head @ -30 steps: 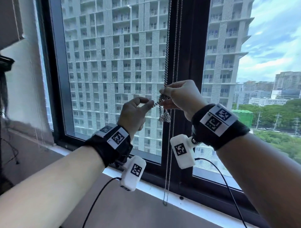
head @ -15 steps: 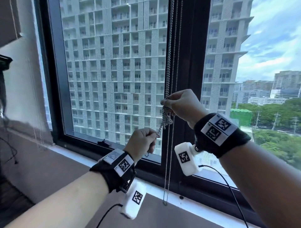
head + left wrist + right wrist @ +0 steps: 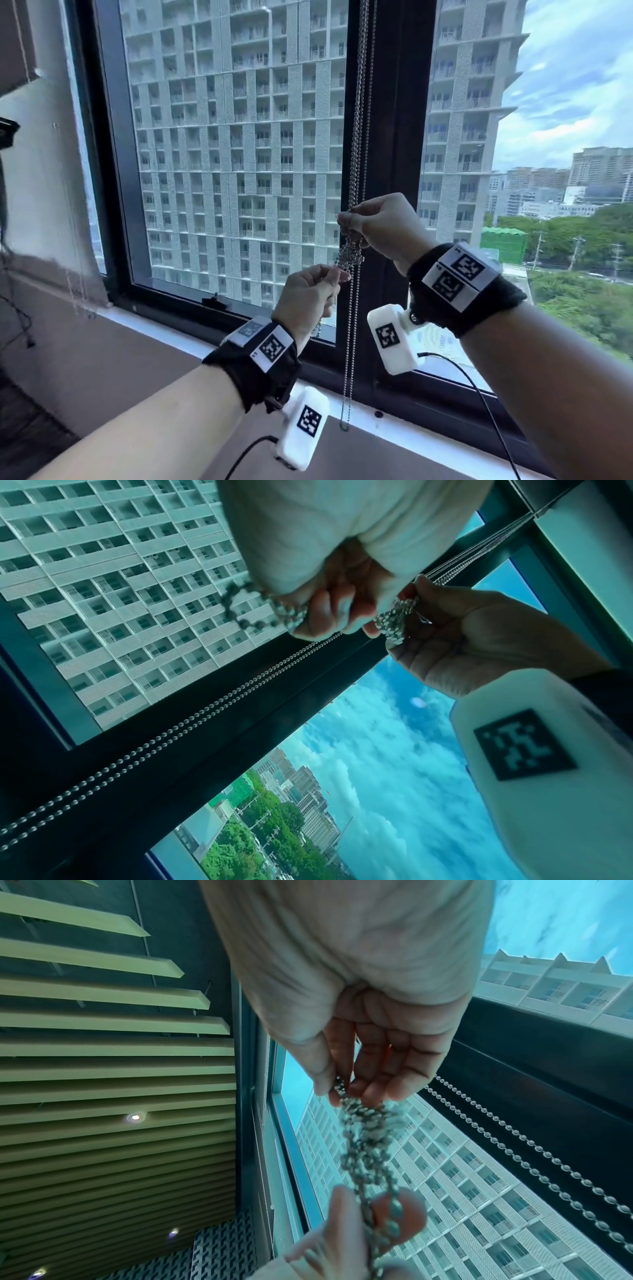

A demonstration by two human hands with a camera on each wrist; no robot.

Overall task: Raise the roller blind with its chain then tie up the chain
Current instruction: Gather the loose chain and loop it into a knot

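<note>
A silver bead chain (image 3: pixel 357 137) hangs in front of the dark window post. It is bunched into a knot (image 3: pixel 350 255) at hand height. My right hand (image 3: pixel 349 222) pinches the chain just above the knot. Below it, my left hand (image 3: pixel 337 275) pinches a strand coming out of the knot's underside, and a short loop dangles under that fist. In the right wrist view the knotted bundle (image 3: pixel 366 1137) stretches from my right fingertips (image 3: pixel 325 1088) down to my left fingers (image 3: pixel 404 1213). The left wrist view shows both hands meeting at the bundle (image 3: pixel 394 620). The blind itself is out of view.
A second loop of chain (image 3: pixel 348 359) hangs free beside the knot, down to the white sill (image 3: pixel 394 431). The dark window frame (image 3: pixel 400 137) stands right behind the hands. A grey wall (image 3: pixel 41 171) with dangling cables is at the left.
My left hand has dropped from beside the knot to below it, drawing its strand downward. My right hand, still holding the chain, has sunk a little.
</note>
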